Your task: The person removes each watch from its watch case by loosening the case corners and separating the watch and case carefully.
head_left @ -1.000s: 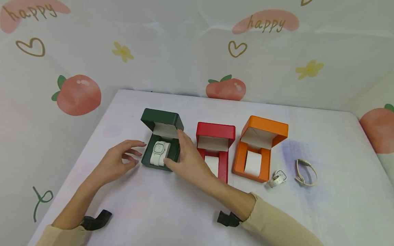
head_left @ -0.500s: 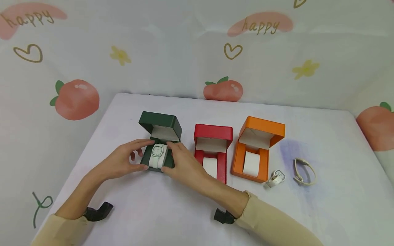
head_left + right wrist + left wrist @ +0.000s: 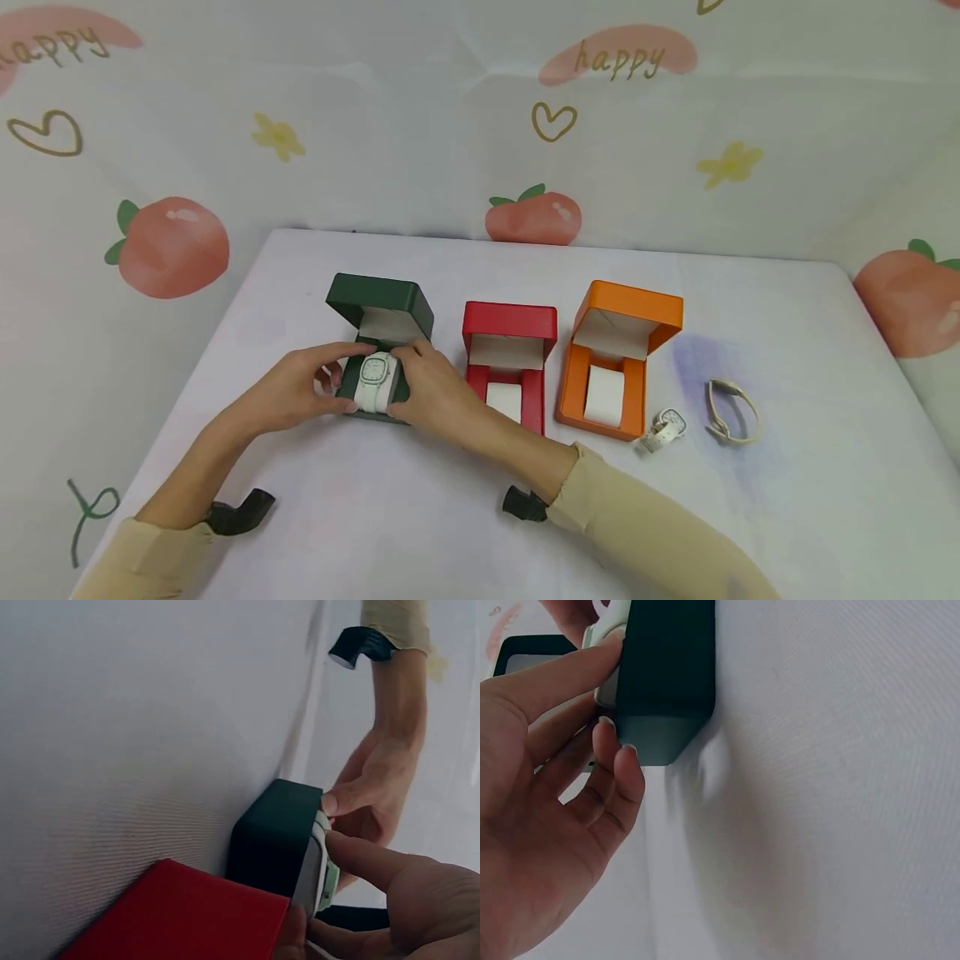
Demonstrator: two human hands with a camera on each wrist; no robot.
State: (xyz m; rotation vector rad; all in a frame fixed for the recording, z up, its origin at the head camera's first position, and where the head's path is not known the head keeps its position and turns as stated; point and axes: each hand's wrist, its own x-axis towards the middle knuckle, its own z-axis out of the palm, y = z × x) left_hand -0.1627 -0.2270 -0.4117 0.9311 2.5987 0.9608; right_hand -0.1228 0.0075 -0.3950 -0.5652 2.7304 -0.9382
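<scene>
Two hands are bracketing the open dark green hinged watch box at about ten o'clock on the white cloth-covered table, and uneven pressure could be tipping the light box or snapping its raised lid down on the fingers. The left hand is pinching the box's nine o'clock wall while the right hand is pressing from three o'clock. Between them, the white square-faced wristwatch on its cushion is sitting under both thumbs, where it could be getting nudged crooked.
</scene>
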